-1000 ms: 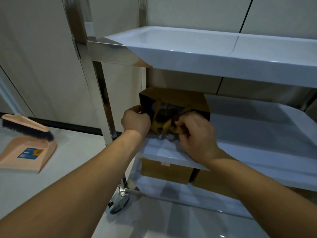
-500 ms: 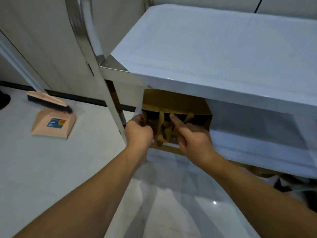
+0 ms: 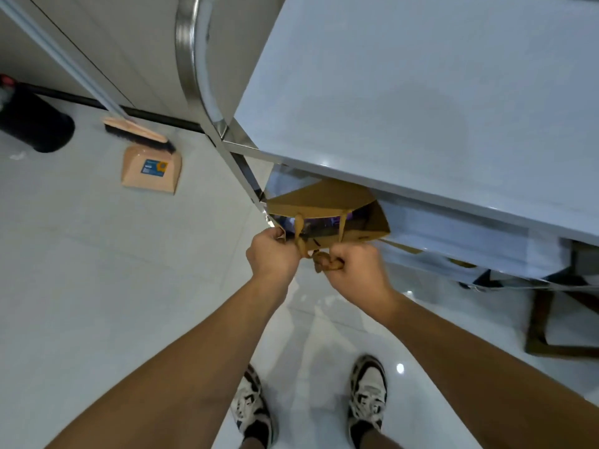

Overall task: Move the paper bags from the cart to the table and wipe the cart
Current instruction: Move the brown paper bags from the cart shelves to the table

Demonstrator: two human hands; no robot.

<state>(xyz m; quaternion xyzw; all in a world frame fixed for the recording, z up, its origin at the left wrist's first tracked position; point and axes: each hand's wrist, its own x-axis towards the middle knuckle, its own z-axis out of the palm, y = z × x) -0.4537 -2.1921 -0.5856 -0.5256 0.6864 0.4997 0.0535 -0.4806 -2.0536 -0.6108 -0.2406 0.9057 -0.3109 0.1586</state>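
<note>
Nearest, both forearms stretch forward and down from the person standing over a pair of sneakers (image 3: 368,396). The left hand (image 3: 270,254) pinches the near rim of a brown paper bag (image 3: 327,202), fingers curled tight, apparently to steady its mouth. The right hand (image 3: 353,264) is fisted round the bunched paper handles (image 3: 324,259), likely to take the weight. The bag sits at the corner of the cart's (image 3: 421,92) middle shelf, half under the top shelf. Beyond, a dustpan (image 3: 150,171) and brush (image 3: 136,132) lie on the floor.
</note>
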